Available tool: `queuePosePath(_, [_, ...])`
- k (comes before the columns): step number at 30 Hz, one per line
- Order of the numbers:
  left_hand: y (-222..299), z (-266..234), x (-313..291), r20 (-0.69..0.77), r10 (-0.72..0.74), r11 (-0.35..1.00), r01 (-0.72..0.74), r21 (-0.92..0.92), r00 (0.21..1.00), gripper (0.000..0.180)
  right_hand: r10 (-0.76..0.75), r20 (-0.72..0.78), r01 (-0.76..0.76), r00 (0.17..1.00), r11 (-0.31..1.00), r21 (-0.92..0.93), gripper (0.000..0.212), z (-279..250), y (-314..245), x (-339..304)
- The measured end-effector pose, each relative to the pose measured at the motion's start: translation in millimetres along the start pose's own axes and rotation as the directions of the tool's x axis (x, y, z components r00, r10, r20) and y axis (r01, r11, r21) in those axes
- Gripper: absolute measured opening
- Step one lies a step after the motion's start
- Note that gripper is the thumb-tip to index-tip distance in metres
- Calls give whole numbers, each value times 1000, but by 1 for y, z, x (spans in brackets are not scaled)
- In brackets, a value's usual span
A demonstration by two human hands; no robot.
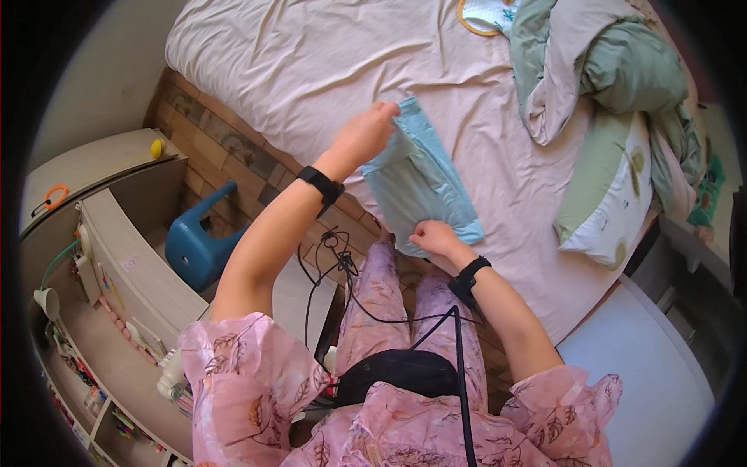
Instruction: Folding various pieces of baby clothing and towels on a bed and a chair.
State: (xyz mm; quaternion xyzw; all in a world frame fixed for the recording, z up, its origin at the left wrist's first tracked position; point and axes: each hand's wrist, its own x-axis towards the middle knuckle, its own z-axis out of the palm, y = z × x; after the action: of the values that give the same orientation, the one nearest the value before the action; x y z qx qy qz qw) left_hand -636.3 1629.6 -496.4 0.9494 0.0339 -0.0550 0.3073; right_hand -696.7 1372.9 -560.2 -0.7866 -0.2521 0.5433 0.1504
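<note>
A light blue folded cloth [424,183] lies slanted at the near edge of the bed, with a thicker band along its right side. Which garment or linen it is, I cannot make out. My left hand [366,136] pinches its upper left part, fingers closed near the far end. At the near end, my right hand [437,237] is closed on the lower edge, thumb and fingers pressed together. Both wrists wear black bands.
The bed's pale pink sheet [311,58] is wrinkled. A green-and-pink quilt [615,70] and a green-and-white pillow [607,191] lie at right. Left are a blue stool [198,247] and a cluttered shelf unit [132,272]. Black cables [366,311] hang over my legs.
</note>
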Motion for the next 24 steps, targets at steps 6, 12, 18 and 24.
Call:
queuePosePath(6, [-31, 21, 15, 73, -279, 955, 284, -85, 958, 38, -7, -19, 8, 1000, 1000, 21, 28, 1, -2, -1])
queuePosePath(12, [-22, 26, 18, -16, -77, 996, 78, 36, 997, 33, -49, -35, 50, 998, 998, 31, 26, 0, 3, -9])
queuePosePath(18, [-17, 25, 19, -13, 88, 938, -79, 338, 996, 23, -137, -588, 196, 797, 980, 38, 23, -30, -8, -47])
queuePosePath(24, [-6, 7, 17, 36, 133, 950, -138, 279, 990, 13, 31, -775, -138, 631, 988, -72, 31, -42, 38, -66])
